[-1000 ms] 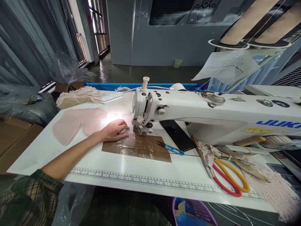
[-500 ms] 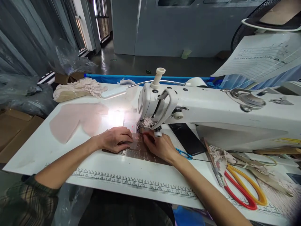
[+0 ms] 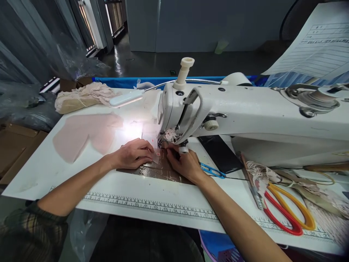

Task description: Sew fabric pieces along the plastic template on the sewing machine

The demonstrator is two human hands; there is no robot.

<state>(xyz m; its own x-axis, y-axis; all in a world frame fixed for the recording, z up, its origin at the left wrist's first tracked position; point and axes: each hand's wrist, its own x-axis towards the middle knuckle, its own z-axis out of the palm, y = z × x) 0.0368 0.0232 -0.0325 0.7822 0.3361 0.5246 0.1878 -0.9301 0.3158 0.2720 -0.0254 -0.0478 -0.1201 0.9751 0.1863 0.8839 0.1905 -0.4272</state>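
A white sewing machine (image 3: 245, 112) stands over a brown taped patch (image 3: 160, 169) on the table. My left hand (image 3: 135, 154) rests left of the needle, fingers bent but laid down on a small sheer pale strip (image 3: 156, 157) with pinkish marks. To the right of the presser foot (image 3: 160, 143), my right hand (image 3: 185, 163) has its thumb and index finger drawn together close to the foot. Its fingertips are partly behind the machine head, so whatever they pinch is hidden. Sheer pale pink fabric (image 3: 87, 134) lies flat to the left.
A lamp (image 3: 127, 98) lights the sewing spot. Tied lace (image 3: 84, 96) lies at the back left. Right of my hand are blue thread snips (image 3: 212, 170), a black phone (image 3: 220, 153) and red-and-yellow-handled scissors (image 3: 289, 209). A printed ruler (image 3: 155, 208) runs along the front edge.
The camera view has shifted slightly, and the machine appears somewhat larger and higher. Both hands stay beside the presser foot; less of the sheer strip shows by my left fingers.
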